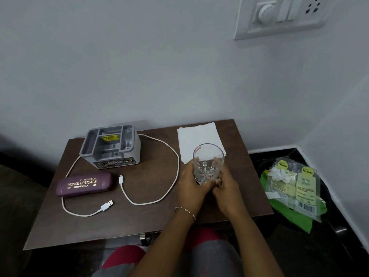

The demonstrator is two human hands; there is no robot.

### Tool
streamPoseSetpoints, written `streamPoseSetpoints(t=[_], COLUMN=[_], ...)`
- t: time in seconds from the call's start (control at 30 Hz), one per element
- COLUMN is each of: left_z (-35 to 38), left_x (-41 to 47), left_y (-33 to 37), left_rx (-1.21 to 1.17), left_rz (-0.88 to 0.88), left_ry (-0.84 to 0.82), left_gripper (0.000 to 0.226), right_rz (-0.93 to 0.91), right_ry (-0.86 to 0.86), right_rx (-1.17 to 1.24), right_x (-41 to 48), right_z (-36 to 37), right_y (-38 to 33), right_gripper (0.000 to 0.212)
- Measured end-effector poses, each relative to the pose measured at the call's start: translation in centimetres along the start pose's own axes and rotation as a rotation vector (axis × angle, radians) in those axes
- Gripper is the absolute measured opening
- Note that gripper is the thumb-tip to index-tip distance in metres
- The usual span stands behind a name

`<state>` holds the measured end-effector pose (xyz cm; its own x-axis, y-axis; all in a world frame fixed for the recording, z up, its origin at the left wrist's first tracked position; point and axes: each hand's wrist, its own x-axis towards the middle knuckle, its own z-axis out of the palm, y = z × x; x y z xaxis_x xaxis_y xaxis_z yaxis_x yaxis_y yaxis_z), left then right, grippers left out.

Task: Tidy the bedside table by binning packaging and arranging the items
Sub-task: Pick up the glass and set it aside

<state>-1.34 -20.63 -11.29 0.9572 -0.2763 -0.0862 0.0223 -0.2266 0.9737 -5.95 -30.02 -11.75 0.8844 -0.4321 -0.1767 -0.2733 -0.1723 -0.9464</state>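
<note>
A clear drinking glass [207, 159] stands upright on the brown bedside table [155, 176], right of centre. My left hand [189, 186] wraps its lower left side and my right hand [227, 188] holds its lower right side. Behind the glass lies a white paper napkin [197, 136]. A grey plastic organiser [111, 146] sits at the back left. In front of it lies a purple spectacle case [84, 183]. A white charging cable [175, 162] loops across the table around both. Plastic packaging [293, 182] lies in a bin lined with a green bag [287, 208], right of the table.
A wall runs right behind the table, with a switch and socket panel [279, 17] high at the right. The bin stands on dark floor in the corner. My knees [199, 252] are under the table's front edge, near a metal drawer handle [144, 238].
</note>
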Motion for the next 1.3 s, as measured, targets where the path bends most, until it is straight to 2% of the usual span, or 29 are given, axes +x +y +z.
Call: streamPoseSetpoints(t=[0.17,0.23,0.33,0.5,0.6,0.77,0.87,0.97,1.17,1.3], left_z=[-0.7,-1.3,-3.1,-6.0,-5.7,-3.0,-1.8,-1.2,-0.4,0.5], left_x=[-0.6,-1.4,-2.9,-3.7,-2.6,-0.8,0.4,1.0,1.3,1.3], left_y=[0.4,0.2,-0.3,-0.8,-0.7,-0.7,-0.9,-1.5,-1.7,-1.1], left_rx=[-0.068,-0.098,-0.131,-0.206,-0.184,-0.07,-0.081,-0.072,-0.083,-0.064], left_rz=[-0.003,-0.024,-0.1,-0.092,-0.052,-0.003,0.038,0.034,0.015,0.022], left_ry=[-0.136,-0.176,-0.118,0.004,-0.023,-0.113,-0.138,-0.133,-0.107,-0.09], left_gripper=[0.076,0.078,0.082,0.064,0.068,0.083,0.075,0.063,0.066,0.064], right_rz=[-0.022,0.002,0.017,-0.007,-0.025,-0.042,-0.028,-0.024,-0.014,-0.003], right_ry=[0.02,0.027,0.062,0.106,0.141,0.189,0.216,0.21,0.21,0.23], right_rx=[0.034,0.061,0.047,-0.015,-0.064,-0.067,-0.054,-0.065,-0.068,-0.09], right_x=[-0.1,-0.2,-0.2,-0.7,-1.1,-1.0,-0.8,-0.5,0.1,0.4], right_z=[0.3,0.5,0.7,1.5,1.9,2.1,2.0,1.8,1.2,0.4], right_y=[-0.2,-0.1,0.1,-0.5,-0.9,-1.3,-1.1,-0.6,0.1,0.6], right_gripper=[0.066,0.078,0.103,0.111,0.106,0.079,0.068,0.064,0.066,0.06])
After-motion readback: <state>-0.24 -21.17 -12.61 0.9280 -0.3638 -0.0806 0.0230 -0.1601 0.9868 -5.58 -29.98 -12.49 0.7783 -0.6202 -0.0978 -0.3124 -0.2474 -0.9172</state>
